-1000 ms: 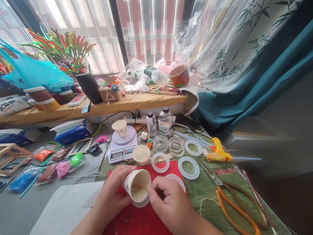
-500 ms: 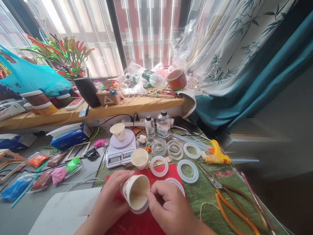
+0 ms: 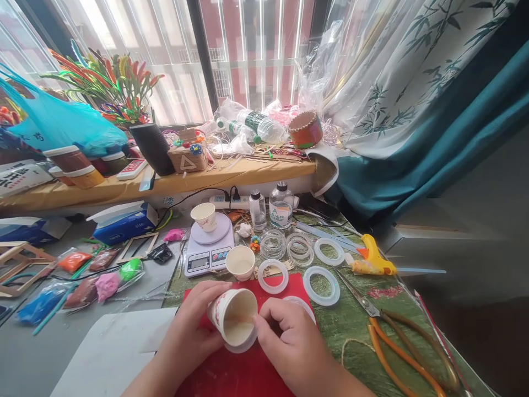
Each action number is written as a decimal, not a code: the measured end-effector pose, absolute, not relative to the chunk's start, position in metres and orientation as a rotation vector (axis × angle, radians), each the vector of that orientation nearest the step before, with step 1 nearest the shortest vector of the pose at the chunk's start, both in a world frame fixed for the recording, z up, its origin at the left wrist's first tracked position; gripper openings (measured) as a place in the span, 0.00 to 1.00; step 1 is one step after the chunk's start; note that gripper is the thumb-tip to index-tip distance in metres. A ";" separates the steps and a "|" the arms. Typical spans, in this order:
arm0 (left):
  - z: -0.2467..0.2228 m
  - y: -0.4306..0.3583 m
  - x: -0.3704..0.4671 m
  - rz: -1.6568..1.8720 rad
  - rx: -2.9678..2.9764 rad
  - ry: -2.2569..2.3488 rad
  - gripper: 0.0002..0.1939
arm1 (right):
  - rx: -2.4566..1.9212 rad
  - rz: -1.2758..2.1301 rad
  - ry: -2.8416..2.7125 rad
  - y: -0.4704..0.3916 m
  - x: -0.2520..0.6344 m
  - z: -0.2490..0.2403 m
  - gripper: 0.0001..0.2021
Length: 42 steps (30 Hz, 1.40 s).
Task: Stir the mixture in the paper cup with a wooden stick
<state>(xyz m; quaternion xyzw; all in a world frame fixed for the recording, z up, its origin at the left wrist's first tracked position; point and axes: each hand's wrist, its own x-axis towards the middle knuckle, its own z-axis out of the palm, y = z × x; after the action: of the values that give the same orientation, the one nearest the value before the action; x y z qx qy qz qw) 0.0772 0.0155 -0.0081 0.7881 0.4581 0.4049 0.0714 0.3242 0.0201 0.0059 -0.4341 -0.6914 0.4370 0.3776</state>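
Observation:
My left hand (image 3: 190, 325) is wrapped round a paper cup (image 3: 221, 314), tilted so that its mouth faces me. Inside shows a pale layer, perhaps liquid. My right hand (image 3: 285, 336) pinches at the cup's right rim, on what looks like a thin light-brown stick (image 3: 244, 318) reaching into the cup; most of it is hidden. Just below the cup, a whitish round edge (image 3: 242, 348) shows over a red mat (image 3: 248, 375). Partly behind my right hand lies a translucent ring mould (image 3: 303, 305). Another ring mould (image 3: 273, 276) rests at the mat's far edge.
A second paper cup (image 3: 240, 262) stands before a kitchen scale (image 3: 209, 256) bearing a third cup (image 3: 204, 216). Two clear bottles (image 3: 281, 207) stand behind clear rings (image 3: 273, 245). To the right are ring moulds (image 3: 321, 286), a yellow glue gun (image 3: 374, 256) and long-nosed pliers (image 3: 374, 311).
The view has shifted slightly, so the scene sits a little further right. Both hands keep their grip, and the cup stays tilted. The right fingertips remain at the rim.

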 end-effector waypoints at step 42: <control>-0.014 0.014 0.074 1.190 2.302 1.392 0.31 | -1.079 0.998 -1.774 0.018 0.325 0.012 0.14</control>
<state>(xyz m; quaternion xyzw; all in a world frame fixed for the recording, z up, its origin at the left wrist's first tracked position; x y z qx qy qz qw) 0.0742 0.0136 -0.0142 0.7787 0.4707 0.4026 0.0998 0.3248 0.0179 0.0116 -0.4278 -0.7035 0.3957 0.4068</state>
